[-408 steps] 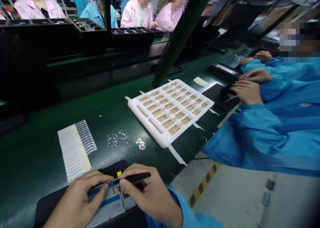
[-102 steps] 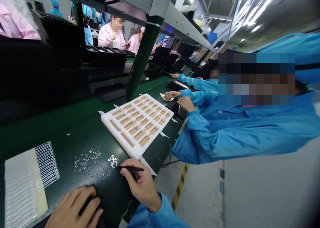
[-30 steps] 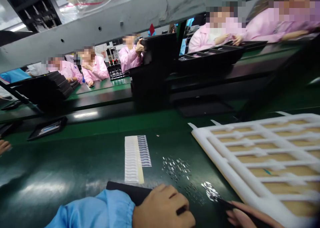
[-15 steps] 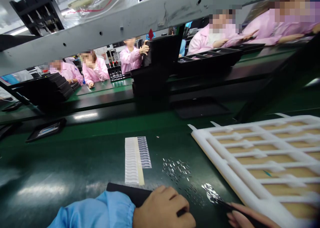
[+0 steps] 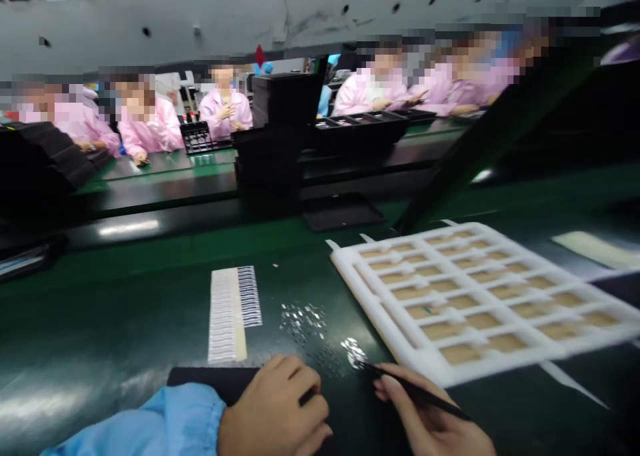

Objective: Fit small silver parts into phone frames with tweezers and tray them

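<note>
The black tweezers (image 5: 415, 391) sat pen-fashion in the right hand (image 5: 430, 424), pinched firmly between thumb and fingers, with their fine tips angled down at a crumpled silvery foil scrap (image 5: 353, 353); blur hid whether they touched it. That low, shallow angle, steadied by the hand close to the surface, looked well suited to such small work; a light pinch would likely serve best. The foil lay on the green bench (image 5: 100, 323), just beside the scattered tiny metal pieces (image 5: 303, 323), with a few strays trailing toward it. The left hand (image 5: 273, 406) lay curled over the edge of a black mat (image 5: 210, 376), a dark sliver showing between its fingers; I cannot tell whether it gripped anything. The rim of the white foam tray (image 5: 383, 309) ran very near the tweezers' tips and crowded the right hand, so that side offered little room; a white comb-edged strip (image 5: 230, 313) lay farther left, well clear, with open bench beyond it toward the left.
</note>
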`<action>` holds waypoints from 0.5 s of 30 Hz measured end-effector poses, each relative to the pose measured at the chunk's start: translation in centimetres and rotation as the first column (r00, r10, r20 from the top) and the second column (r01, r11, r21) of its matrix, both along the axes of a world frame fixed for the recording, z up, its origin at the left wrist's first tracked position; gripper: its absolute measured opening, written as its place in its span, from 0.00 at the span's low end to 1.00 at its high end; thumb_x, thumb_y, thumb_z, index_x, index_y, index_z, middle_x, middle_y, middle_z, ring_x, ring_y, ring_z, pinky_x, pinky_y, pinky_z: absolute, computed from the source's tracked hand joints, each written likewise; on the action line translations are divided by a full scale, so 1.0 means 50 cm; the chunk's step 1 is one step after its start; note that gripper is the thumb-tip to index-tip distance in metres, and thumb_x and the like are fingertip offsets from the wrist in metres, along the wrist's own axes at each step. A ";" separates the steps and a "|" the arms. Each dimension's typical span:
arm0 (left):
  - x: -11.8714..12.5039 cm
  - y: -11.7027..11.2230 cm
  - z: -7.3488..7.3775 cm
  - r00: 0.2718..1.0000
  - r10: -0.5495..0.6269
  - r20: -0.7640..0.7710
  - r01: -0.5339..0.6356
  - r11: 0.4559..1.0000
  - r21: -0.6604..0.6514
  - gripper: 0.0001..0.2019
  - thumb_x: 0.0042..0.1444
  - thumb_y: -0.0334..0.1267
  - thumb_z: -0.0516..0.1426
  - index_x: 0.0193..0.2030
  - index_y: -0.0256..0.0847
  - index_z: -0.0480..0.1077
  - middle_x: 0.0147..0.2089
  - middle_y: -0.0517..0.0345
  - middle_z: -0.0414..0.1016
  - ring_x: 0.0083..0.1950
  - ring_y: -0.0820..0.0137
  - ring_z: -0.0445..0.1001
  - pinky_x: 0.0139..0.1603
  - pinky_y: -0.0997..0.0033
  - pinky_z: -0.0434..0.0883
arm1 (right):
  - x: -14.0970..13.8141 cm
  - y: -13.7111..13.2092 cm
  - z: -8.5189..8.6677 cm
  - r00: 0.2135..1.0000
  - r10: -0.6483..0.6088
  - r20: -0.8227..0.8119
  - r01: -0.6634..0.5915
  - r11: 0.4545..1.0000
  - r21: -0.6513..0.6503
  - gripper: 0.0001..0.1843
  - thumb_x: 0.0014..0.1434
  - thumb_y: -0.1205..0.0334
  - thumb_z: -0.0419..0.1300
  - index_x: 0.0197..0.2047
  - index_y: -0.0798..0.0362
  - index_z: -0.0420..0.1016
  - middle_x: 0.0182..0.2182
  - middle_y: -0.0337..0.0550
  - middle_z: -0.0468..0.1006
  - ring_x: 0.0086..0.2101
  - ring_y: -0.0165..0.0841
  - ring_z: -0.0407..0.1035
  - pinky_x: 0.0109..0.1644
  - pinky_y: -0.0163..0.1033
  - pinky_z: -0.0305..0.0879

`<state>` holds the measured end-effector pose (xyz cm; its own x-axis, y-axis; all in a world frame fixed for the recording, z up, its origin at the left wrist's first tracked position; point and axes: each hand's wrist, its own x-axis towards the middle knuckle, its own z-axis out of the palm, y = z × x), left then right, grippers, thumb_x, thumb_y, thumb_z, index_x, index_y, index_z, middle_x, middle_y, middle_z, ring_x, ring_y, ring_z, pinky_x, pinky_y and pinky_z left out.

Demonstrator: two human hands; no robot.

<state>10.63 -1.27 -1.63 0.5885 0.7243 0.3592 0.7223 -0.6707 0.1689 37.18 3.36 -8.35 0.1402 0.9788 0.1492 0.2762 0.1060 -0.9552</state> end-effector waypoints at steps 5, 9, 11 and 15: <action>-0.007 0.010 0.008 0.994 -0.037 0.102 0.037 0.999 0.008 0.02 0.68 0.32 0.59 0.45 0.43 0.72 0.47 0.54 0.79 0.45 0.62 0.74 0.47 0.61 0.69 | -0.040 -0.001 0.066 0.995 0.023 -0.097 -0.020 0.999 0.034 0.22 0.63 0.41 0.72 0.41 0.54 0.88 0.32 0.50 0.87 0.29 0.41 0.84 0.35 0.40 0.86; -0.020 0.031 -0.003 0.985 -0.111 0.132 0.105 0.993 0.055 0.06 0.71 0.32 0.55 0.46 0.45 0.73 0.47 0.55 0.80 0.44 0.63 0.75 0.45 0.65 0.70 | -0.048 0.006 0.067 0.986 0.045 -0.158 -0.043 0.999 0.014 0.22 0.65 0.41 0.72 0.42 0.54 0.87 0.32 0.49 0.86 0.30 0.39 0.83 0.36 0.40 0.85; -0.024 0.036 -0.005 0.990 -0.111 0.085 0.105 0.991 0.077 0.07 0.73 0.34 0.53 0.47 0.46 0.74 0.47 0.57 0.80 0.45 0.65 0.77 0.46 0.67 0.71 | -0.047 0.003 0.064 0.981 0.052 -0.185 -0.053 0.999 -0.002 0.22 0.65 0.41 0.72 0.43 0.53 0.87 0.34 0.49 0.86 0.31 0.38 0.82 0.37 0.40 0.84; -0.021 0.038 0.004 0.993 -0.091 0.081 0.077 0.984 0.158 0.12 0.76 0.36 0.50 0.45 0.47 0.75 0.45 0.59 0.82 0.43 0.66 0.79 0.45 0.68 0.71 | -0.045 -0.002 0.064 0.974 0.072 -0.213 -0.076 0.997 -0.014 0.20 0.65 0.42 0.72 0.43 0.52 0.86 0.36 0.48 0.84 0.32 0.38 0.81 0.38 0.40 0.82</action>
<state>9.56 0.63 -1.44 0.6061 0.6054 0.5158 0.6495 -0.7511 0.1183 34.92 3.27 -5.16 0.0932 0.9904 0.1020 0.0594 0.0967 -0.9935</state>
